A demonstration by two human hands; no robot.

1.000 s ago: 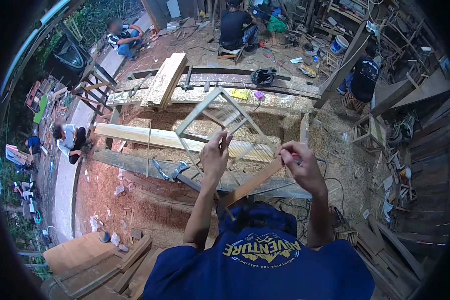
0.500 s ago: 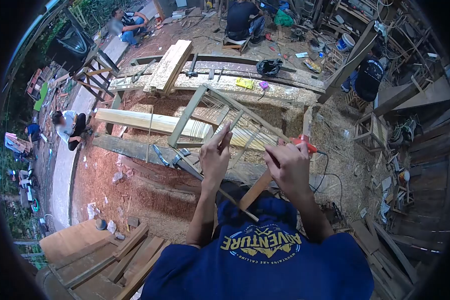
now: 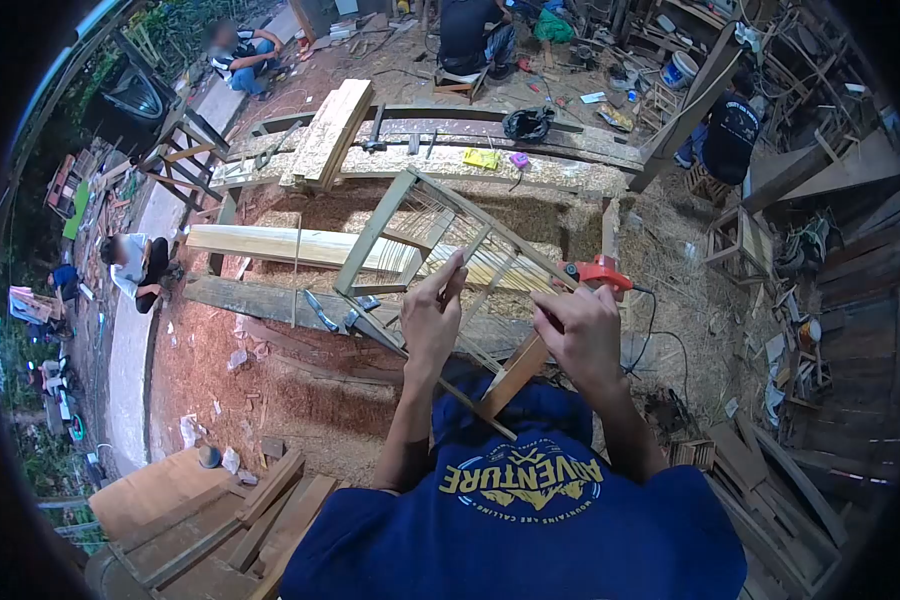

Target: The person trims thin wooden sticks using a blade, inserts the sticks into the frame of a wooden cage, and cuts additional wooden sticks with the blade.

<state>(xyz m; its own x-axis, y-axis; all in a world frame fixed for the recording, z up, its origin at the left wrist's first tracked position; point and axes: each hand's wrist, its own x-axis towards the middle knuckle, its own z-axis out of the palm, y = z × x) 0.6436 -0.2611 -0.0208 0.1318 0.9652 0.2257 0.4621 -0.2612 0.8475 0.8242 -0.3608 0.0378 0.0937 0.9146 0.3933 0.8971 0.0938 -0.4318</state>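
A wooden frame (image 3: 365, 232), strung with thin tan cane strands (image 3: 515, 275), leans tilted against my lap. My left hand (image 3: 432, 320) is at the strands near its middle, fingers pressed together and pointing up; whatever they pinch is hidden. On the other side, my right hand (image 3: 582, 335) is closed, thumb and fingers pinched on a strand by the frame's right rail. A wider wooden board (image 3: 515, 376) of the frame lies below my right hand.
An orange-red power tool (image 3: 602, 272) with a dark cord lies just beyond my right hand. A hammer-like metal tool (image 3: 362, 308) is left of the frame. Planks (image 3: 335, 130) rest on a bench ahead. Several people sit around, and shavings cover the ground.
The view has shifted slightly, and more of the orange-red tool shows beyond my right hand. Both hands stay at nearly the same places on the frame.
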